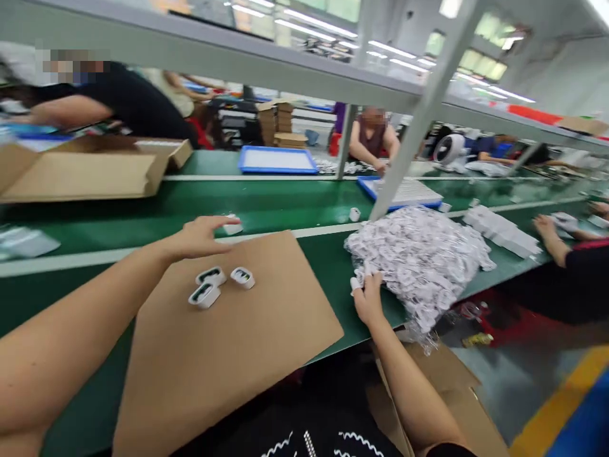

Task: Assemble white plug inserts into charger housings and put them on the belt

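Observation:
My left hand (202,236) reaches over the far edge of a brown cardboard sheet (247,336), its fingers apart beside a small white part (233,225) on the green belt. Whether the fingertips touch that part is hard to tell. Three white oval cases with dark openings lie on the cardboard: one at the back (210,275), one in front of it (204,296) and one to the right (243,277). My right hand (368,299) is at the left edge of a large heap of small white parts (419,254) on clear plastic. Its fingertips meet the heap, and a white cover shows on one finger.
Another white part (354,214) sits on the belt (285,197). Behind are an open cardboard box (95,174), a blue-rimmed tray (278,160) and a filled tray (404,192). A slanted metal post (419,114) rises behind the heap. A co-worker's hand (549,231) is at the right.

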`<action>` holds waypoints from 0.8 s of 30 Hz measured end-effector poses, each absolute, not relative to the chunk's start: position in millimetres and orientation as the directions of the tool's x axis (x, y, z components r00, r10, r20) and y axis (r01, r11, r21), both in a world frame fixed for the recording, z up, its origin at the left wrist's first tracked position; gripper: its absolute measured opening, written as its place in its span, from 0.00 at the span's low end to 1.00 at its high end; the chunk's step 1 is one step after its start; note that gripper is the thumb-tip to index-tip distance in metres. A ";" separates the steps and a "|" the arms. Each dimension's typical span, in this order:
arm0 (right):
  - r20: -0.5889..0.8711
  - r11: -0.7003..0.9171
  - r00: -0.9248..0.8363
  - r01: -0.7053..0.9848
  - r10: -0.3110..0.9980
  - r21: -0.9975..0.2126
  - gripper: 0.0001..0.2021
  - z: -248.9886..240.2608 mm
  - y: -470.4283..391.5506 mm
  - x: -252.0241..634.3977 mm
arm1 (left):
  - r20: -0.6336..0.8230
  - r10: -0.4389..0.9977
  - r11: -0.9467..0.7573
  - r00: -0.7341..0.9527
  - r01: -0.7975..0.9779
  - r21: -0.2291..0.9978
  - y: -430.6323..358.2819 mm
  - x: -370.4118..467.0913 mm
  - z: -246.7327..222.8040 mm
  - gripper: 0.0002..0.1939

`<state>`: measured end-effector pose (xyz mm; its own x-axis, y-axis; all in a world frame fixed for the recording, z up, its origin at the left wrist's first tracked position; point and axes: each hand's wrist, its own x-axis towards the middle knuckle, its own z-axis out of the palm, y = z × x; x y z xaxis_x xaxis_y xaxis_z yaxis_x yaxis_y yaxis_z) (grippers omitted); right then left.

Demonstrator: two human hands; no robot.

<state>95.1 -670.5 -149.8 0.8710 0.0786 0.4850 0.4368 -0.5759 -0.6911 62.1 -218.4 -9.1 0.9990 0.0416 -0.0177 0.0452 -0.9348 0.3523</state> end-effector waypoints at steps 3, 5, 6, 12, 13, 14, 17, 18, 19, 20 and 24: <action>0.490 -0.575 0.859 0.477 0.148 -0.665 0.28 -155.3 -669.7 103.1 | -0.196 -0.143 -0.926 0.970 -0.061 0.372 -227.3 28.5 -15.6 0.40; 0.493 -0.524 0.851 0.508 0.182 -0.684 0.26 -151.5 -666.3 104.8 | -0.183 -0.153 -0.935 0.971 -0.082 0.346 -239.2 16.3 -27.3 0.36; 0.478 -0.478 0.855 0.511 0.200 -0.714 0.25 -146.8 -663.1 104.2 | -0.158 -0.143 -0.940 0.977 -0.084 0.331 -246.4 13.5 -33.5 0.30; 0.222 -0.128 0.884 0.297 0.411 -0.946 0.27 -88.5 -608.3 95.6 | 0.012 -0.088 -0.928 0.996 -0.086 0.361 -302.9 10.0 -57.6 0.16; 0.181 -0.076 0.861 0.245 0.476 -0.967 0.28 -77.8 -594.5 96.4 | 0.045 -0.079 -0.921 0.996 -0.090 0.378 -313.9 7.9 -61.1 0.16; 0.139 -0.042 0.825 0.192 0.547 -0.980 0.27 -68.4 -580.7 98.1 | 0.073 -0.060 -0.914 0.996 -0.084 0.396 -324.4 5.3 -65.3 0.16; -0.015 -0.025 0.702 0.005 0.712 -1.000 0.24 -52.5 -545.3 107.0 | 0.125 0.064 -0.857 0.990 -0.010 0.515 -347.2 -1.7 -82.5 0.16; -0.060 -0.021 0.674 -0.065 0.736 -0.998 0.24 -52.1 -537.1 110.1 | 0.137 0.109 -0.812 0.985 0.009 0.583 -350.7 -2.8 -89.4 0.17; -0.098 -0.016 0.655 -0.130 0.749 -0.991 0.24 -53.8 -531.0 112.7 | 0.148 0.141 -0.758 0.979 0.010 0.652 -352.0 -3.1 -96.5 0.18; -0.126 -0.008 0.644 -0.183 0.754 -0.983 0.24 -57.4 -527.0 114.7 | 0.162 0.153 -0.705 0.975 -0.007 0.709 -351.5 -2.6 -103.4 0.19; -0.169 0.003 0.670 -0.248 0.723 -0.969 0.25 -78.0 -525.2 117.8 | 0.203 0.123 -0.617 0.971 -0.086 0.782 -341.1 3.5 -123.8 0.20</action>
